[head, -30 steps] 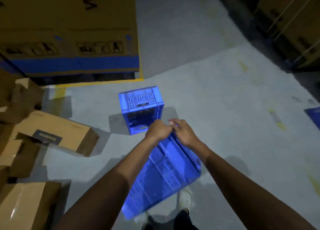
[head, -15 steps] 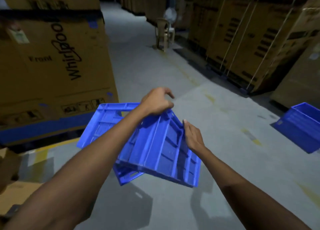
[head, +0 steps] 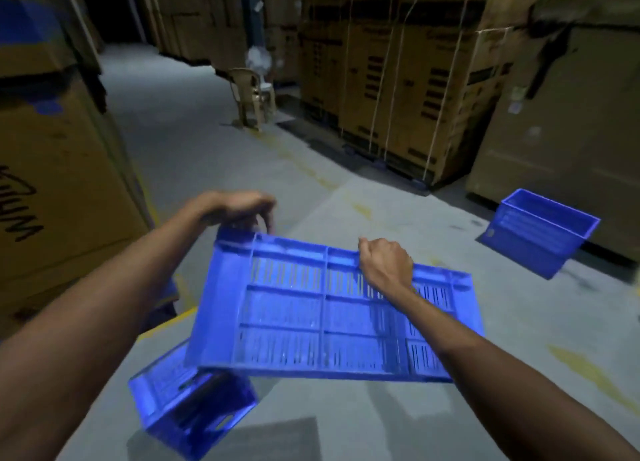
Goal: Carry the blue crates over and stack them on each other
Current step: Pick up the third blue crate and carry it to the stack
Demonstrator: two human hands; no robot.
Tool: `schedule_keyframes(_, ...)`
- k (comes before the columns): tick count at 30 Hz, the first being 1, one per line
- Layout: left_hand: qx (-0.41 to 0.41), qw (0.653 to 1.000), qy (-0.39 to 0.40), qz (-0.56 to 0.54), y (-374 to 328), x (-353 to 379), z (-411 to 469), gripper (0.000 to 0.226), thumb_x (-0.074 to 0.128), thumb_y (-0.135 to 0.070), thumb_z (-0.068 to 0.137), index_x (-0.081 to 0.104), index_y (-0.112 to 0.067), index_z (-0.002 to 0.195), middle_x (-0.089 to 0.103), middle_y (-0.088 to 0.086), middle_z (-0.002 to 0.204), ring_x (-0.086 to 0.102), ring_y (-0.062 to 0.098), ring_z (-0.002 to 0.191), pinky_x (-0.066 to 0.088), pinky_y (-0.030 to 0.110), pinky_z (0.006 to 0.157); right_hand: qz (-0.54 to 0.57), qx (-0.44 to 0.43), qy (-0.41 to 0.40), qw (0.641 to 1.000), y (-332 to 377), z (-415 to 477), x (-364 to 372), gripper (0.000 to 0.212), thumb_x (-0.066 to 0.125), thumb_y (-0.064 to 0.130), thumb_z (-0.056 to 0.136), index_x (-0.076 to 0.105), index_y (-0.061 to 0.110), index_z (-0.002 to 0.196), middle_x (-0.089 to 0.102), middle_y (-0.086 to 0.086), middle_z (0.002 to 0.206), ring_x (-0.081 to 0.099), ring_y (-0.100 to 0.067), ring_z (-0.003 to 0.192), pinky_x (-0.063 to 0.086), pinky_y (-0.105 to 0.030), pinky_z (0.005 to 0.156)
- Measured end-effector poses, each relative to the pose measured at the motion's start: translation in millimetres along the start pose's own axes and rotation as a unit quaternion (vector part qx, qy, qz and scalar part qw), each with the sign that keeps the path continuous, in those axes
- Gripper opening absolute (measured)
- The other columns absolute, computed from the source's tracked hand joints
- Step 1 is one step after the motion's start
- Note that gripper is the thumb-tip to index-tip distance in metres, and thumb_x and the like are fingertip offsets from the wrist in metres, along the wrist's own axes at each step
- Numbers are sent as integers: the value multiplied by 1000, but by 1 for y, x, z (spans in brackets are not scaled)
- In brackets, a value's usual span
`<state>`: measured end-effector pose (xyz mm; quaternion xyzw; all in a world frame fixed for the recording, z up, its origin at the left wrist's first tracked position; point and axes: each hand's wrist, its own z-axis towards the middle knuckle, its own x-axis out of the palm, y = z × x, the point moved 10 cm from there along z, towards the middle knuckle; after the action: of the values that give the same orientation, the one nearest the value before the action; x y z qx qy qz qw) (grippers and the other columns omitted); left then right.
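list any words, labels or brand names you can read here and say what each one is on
Large cardboard box at left: dark script lettering, cut off by the frame edge and running sideways, not readable as a word.
Strapped cartons at back right: black bars and small print, too blurred to read.
Tall carton at far right: small pale stickers, too small to read.
Floor crate at right: small label, unreadable.

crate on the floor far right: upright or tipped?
Upright: the far blue crate sits on the floor with its open top facing up.
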<state>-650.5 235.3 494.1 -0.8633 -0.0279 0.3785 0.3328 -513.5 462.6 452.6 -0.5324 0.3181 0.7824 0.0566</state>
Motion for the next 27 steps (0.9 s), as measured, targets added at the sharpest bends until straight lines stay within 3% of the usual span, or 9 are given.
schedule_keyframes(1, -20, 997, 2, 79, -12, 16, 16, 52, 27, -37, 100, 66, -4, 90, 54, 11, 61, 44, 18, 47, 32, 22, 50, -30, -22, -12, 999, 2, 11, -6, 55, 32, 43, 96, 71, 6, 88, 70, -22, 93, 65, -39, 89, 49, -39, 77)
schedule_keyframes(3, 17, 982, -21, 185, -55, 54, 52, 53, 22, -33, 104, 63, 1, 105, 62, 20, 88, 57, 30, 76, 40, 29, 69, -95, -72, -39, 992, 10, 31, -20, 47, 35, 37, 95, 70, 6, 86, 71, -20, 89, 67, -37, 84, 49, -37, 73)
schedule_keyframes(5, 66, 964, -104, 237, -99, 87, 78, 52, 23, -35, 102, 61, 0, 106, 61, 25, 116, 58, 36, 103, 41, 35, 83, -149, -94, -50, 983, 10, 52, -33, 42, 38, 33, 93, 70, 7, 88, 71, -18, 88, 68, -35, 82, 48, -35, 70)
schedule_keyframes(8, 123, 924, -294, 213, -151, 94, 95, 50, 28, -38, 97, 66, -5, 92, 66, 24, 105, 61, 40, 96, 44, 39, 77, -189, -90, -49, 977, -10, 86, -48, 40, 38, 33, 94, 71, 11, 91, 71, -15, 92, 68, -33, 83, 43, -33, 66)
schedule_keyframes(10, 153, 904, -347, 198, -178, 94, 107, 50, 32, -38, 98, 68, -4, 89, 68, 24, 98, 62, 41, 92, 46, 40, 77, -200, -76, -53, 975, -29, 109, -57, 42, 37, 36, 95, 71, 11, 94, 71, -15, 95, 68, -34, 86, 44, -33, 69)
schedule_keyframes(15, 221, 882, -358, 211, -241, 88, 165, 52, 33, -42, 98, 69, -6, 86, 70, 20, 95, 63, 39, 88, 43, 38, 72, -209, -16, -73, 975, -79, 162, -70, 44, 37, 38, 95, 71, 11, 94, 71, -15, 95, 67, -34, 84, 43, -34, 66)
schedule_keyframes(21, 320, 849, -356, 225, -316, 66, 245, 51, 32, -43, 97, 59, -15, 65, 69, 12, 76, 58, 27, 65, 39, 34, 61, -225, 54, -108, 967, -123, 245, -82, 46, 35, 39, 96, 71, 11, 92, 70, -16, 97, 66, -34, 88, 37, -34, 64)
schedule_keyframes(27, 404, 810, -349, 242, -392, 23, 317, 56, 32, -46, 96, 68, -10, 72, 70, 15, 76, 66, 35, 73, 36, 33, 58, -230, 113, -166, 952, -142, 331, -107, 47, 34, 37, 94, 71, 9, 82, 70, -18, 91, 66, -37, 83, 37, -35, 62)
